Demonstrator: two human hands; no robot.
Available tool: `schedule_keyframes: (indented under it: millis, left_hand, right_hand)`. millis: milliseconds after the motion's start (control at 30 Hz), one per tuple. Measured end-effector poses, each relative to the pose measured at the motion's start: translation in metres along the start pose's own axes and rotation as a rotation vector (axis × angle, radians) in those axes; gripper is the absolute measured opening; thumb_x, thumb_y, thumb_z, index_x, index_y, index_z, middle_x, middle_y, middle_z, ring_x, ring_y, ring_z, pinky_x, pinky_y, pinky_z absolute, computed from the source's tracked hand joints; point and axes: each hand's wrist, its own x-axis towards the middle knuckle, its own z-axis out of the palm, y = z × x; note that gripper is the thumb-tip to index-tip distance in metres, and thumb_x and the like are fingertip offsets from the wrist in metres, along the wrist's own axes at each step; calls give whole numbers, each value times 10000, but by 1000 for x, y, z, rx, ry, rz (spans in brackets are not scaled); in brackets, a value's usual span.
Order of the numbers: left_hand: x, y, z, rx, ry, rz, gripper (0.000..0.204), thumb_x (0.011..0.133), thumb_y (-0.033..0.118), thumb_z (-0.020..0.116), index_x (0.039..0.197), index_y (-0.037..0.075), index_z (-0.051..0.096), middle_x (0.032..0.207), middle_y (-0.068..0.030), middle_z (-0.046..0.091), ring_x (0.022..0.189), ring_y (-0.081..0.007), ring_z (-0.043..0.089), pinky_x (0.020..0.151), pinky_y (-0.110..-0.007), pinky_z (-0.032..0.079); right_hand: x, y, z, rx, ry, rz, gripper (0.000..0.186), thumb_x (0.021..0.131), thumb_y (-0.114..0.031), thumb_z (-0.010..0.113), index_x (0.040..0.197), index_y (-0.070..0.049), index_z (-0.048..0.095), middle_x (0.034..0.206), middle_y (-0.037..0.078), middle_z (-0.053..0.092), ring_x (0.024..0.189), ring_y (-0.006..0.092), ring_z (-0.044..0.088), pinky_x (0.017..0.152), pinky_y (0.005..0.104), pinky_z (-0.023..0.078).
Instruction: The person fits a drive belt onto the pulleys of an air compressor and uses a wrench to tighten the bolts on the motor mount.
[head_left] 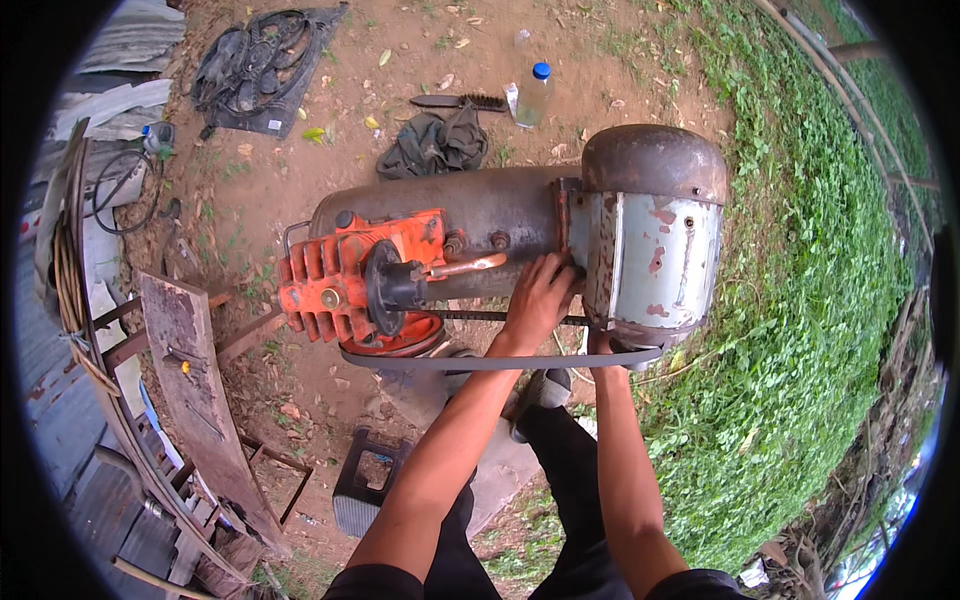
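An air compressor lies across the ground before me: a brown rusty tank (505, 200), an orange finned pump head (335, 285) at its left and a worn grey electric motor (655, 265) at its right. A drive belt (490, 362) runs between the pump's pulley and the motor's lower end. My left hand (543, 295) reaches over the belt to the motor's left side, fingers bent, their tips hidden in the gap beside it. Beneath the motor's lower end is my right hand (602, 352), its fingers mostly hidden. A copper pipe stub (470, 266) sticks out from the pump.
Behind the tank lie a dark cloth (437, 145), a wire brush (460, 102) and a blue-capped bottle (535, 95). A black bag with cable (262, 70) is at the far left. Nearer are a rusty plank with tools (185, 335) and a dark plastic stool (368, 480). Grass (780, 400) grows right.
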Motion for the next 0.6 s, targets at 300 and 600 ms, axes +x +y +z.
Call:
schedule_keyframes:
  millis: [300, 600]
  left_hand:
    - [1, 3, 7, -302, 142, -229, 144, 743, -59, 716, 861, -12, 649, 924, -124, 562, 811, -297, 596, 724, -378, 479]
    - [2, -14, 17, -647, 106, -524, 268, 773, -15, 767, 922, 21, 548, 801, -27, 538, 750, -117, 524, 677, -305, 461]
  right_hand:
    - [36, -23, -11, -134, 14, 26, 509, 930, -250, 651, 1341, -75, 407, 1327, 76, 460, 1216, 207, 434, 1037, 394, 383]
    - [41, -30, -29, -211, 52, 25, 448, 921, -218, 655, 1286, -67, 443, 1253, 71, 492, 1126, 198, 462, 955, 377, 403]
